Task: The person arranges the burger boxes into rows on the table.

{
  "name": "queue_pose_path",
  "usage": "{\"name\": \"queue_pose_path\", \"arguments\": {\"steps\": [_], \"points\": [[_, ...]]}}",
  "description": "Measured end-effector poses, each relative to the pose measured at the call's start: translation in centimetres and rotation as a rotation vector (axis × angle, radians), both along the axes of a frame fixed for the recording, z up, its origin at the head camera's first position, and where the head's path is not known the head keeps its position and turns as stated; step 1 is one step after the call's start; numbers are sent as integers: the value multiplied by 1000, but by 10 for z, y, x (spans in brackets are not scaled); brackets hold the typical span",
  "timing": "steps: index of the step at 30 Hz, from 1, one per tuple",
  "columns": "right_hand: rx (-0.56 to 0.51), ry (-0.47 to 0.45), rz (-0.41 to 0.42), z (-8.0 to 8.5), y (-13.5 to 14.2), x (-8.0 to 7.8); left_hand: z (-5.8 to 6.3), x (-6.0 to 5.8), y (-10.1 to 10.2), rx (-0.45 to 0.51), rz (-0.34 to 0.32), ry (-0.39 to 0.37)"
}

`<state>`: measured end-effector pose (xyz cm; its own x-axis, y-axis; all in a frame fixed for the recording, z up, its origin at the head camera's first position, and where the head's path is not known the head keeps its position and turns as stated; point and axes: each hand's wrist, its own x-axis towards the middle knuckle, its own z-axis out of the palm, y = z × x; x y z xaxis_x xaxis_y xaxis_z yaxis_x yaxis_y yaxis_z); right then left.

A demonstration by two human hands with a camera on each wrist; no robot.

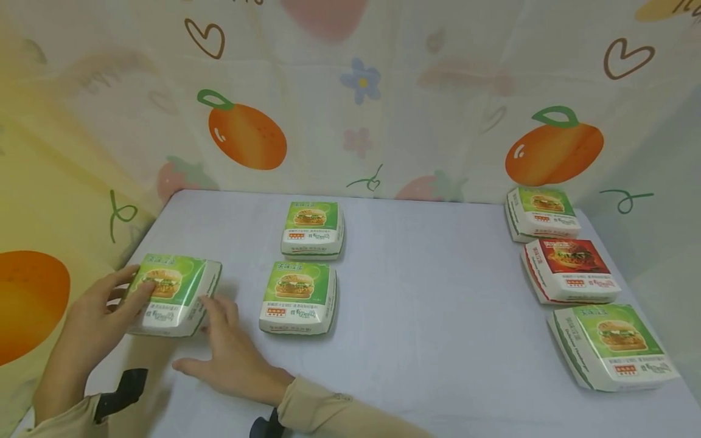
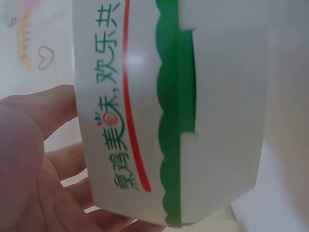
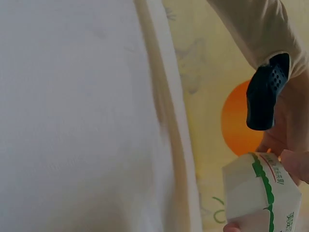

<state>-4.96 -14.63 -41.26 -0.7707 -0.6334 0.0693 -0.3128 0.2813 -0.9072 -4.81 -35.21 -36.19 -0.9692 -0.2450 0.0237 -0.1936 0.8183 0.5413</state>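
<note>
At the left of the table, my left hand (image 1: 87,325) grips a green-and-white burger box (image 1: 170,298), thumb over its printed top and fingers along its left side. The left wrist view shows the white side of this box (image 2: 140,111), with green lettering and a scalloped green flap, and fingers curling below its edge. My right hand (image 1: 235,359) is at the box's right side, its fingertips touching the near corner, thumb spread away. Just right of the hands lie two more green burger boxes, a nearer one (image 1: 298,298) and a farther one (image 1: 312,231).
Along the table's right edge stands a row of a green box (image 1: 542,213) at the back, a red box (image 1: 577,267) in the middle and a green box (image 1: 616,347) in front. A fruit-printed cloth (image 1: 405,121) hangs behind the white table (image 1: 427,304).
</note>
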Motion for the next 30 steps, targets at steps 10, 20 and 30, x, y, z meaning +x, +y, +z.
{"name": "queue_pose_path", "arguments": {"steps": [10, 20, 30], "points": [[0, 29, -22, 22, 28, -14, 17, -1, 17, -11, -49, 114], [23, 56, -27, 42, 58, -24, 31, -3, 40, 13, -99, 182], [23, 98, -90, 52, 89, -37, 34, -17, 75, 27, -192, 274]]}}
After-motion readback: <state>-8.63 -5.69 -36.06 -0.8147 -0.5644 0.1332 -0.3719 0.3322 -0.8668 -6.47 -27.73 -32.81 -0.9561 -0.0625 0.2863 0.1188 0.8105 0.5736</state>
